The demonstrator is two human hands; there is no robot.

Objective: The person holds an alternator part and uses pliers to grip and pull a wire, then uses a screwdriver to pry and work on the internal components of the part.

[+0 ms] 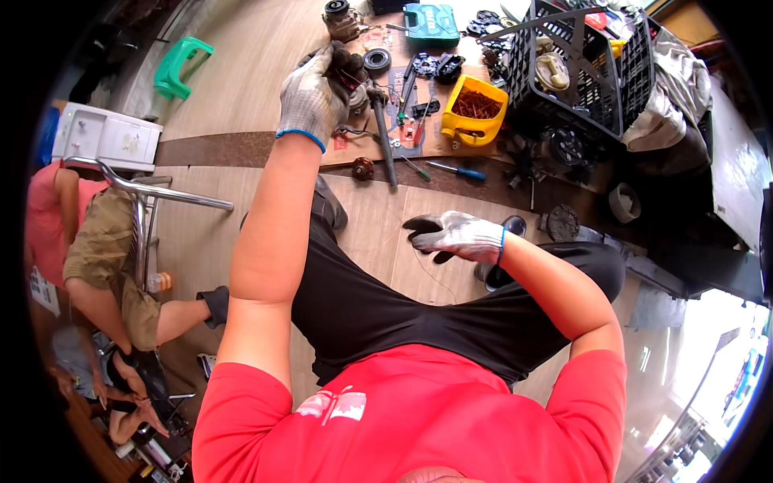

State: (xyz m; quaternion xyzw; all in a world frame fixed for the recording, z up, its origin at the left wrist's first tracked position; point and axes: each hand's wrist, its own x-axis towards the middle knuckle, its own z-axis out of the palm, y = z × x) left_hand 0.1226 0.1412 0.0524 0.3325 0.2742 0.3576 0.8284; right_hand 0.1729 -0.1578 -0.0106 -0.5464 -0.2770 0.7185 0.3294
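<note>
My left hand [314,101], in a grey knit glove with a blue cuff, is raised at the top centre, closed on a dark metal part [345,68]. A grimy metal piece [359,101] and a long dark rod [385,149] lie on the cardboard [428,145] beside it. My right hand [441,236], gloved the same way with dark fingertips, hangs open over the floor between my knees, fingers apart; a thin wire shows below it. A round black ring [377,61], a blue screwdriver [457,171] and a copper-coloured part [362,167] lie close by.
A yellow container [483,95] of rusty bits, a teal case [431,24] and black crates [568,117] are at the back. A green stool [173,68], a metal-tube frame [181,195] and other people [101,245] are at the left. A dark bin [680,258] is right.
</note>
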